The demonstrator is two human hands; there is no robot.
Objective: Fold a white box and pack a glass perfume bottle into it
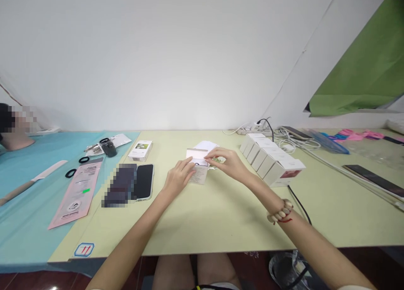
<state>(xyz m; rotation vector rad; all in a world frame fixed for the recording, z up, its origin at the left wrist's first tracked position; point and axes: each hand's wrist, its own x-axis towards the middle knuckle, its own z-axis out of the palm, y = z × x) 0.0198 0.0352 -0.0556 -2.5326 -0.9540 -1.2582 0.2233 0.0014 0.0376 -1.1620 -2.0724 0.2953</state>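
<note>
My left hand (pixel 179 178) rests on a small white card package (pixel 198 166) lying on the pale green table (pixel 221 214), fingers curled over its left edge. My right hand (pixel 227 161) pinches the package's upper right edge, with a small clear item under the fingers. White sheets of paper (pixel 206 145) lie just behind the package. A bead bracelet (pixel 279 214) is on my right wrist.
A row of several white boxes (pixel 269 159) stands right of my hands. A black phone (pixel 144 181), a small white box (pixel 140 150), a pink packet (pixel 77 195), black rings and a knife (pixel 31 181) lie left. Cables, a power strip (pixel 252 129) and phones lie at the right. A person sits far left.
</note>
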